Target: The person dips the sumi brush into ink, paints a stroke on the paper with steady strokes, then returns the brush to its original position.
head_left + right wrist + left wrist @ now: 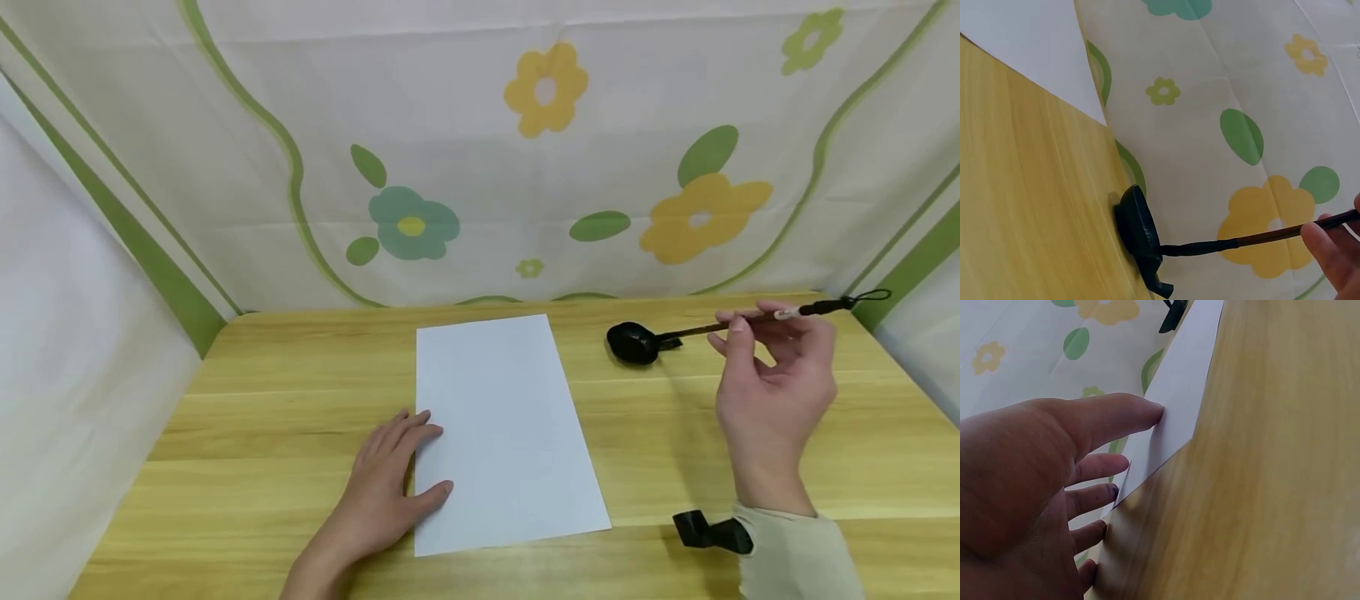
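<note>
A sheet of white paper (pixel 506 433) lies on the wooden table (pixel 262 433). My left hand (pixel 384 492) rests along its left edge, the thumb and nearest fingertips on the paper and the other fingers spread beside it. My right hand (pixel 780 392) pinches a calligraphy brush (pixel 705 329) by its brown shaft between thumb and fingers. The brush slants nearly level, its loop end out to the right and its dark tip at a small black ink dish (pixel 632 343). In the right wrist view, the tip reaches the rim of the dish (pixel 1136 219), and its short handle juts out.
A white cloth (pixel 472 150) printed with flowers and green leaves hangs behind the table's back edge. More white cloth (pixel 67 350) hangs at the left side. A black strap piece (pixel 708 533) sticks out by the right sleeve (pixel 798 554).
</note>
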`<action>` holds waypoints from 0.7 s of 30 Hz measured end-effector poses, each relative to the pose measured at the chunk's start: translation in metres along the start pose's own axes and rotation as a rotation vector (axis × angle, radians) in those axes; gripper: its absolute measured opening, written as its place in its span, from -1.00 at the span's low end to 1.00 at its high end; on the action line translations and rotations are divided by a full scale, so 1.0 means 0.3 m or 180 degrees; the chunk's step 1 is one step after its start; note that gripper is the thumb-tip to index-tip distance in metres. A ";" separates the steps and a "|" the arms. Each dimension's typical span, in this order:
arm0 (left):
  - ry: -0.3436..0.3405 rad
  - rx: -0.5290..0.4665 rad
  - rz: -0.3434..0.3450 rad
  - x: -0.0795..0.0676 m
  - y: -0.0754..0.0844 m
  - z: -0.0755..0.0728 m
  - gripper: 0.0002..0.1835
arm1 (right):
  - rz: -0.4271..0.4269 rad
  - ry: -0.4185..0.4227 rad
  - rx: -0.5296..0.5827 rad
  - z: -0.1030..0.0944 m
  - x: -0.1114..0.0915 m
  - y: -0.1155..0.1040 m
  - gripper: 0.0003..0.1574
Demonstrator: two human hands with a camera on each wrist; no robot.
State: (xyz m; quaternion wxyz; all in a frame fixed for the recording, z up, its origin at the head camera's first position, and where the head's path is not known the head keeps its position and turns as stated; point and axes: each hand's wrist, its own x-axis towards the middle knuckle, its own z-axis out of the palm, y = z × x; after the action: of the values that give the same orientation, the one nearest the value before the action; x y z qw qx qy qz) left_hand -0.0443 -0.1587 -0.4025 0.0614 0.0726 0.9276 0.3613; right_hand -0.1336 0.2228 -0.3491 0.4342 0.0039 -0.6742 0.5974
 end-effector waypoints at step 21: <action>0.0033 0.0036 0.0042 0.002 -0.008 0.003 -0.38 | -0.0195 -0.0197 -0.0433 -0.001 0.003 -0.036 -0.68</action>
State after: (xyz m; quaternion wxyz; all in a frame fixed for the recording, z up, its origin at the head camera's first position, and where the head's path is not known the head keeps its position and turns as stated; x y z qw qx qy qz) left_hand -0.0450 -0.1598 -0.4048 0.0538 0.0772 0.9294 0.3568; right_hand -0.1284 0.2205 -0.3400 0.4305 0.0135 -0.7259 0.5362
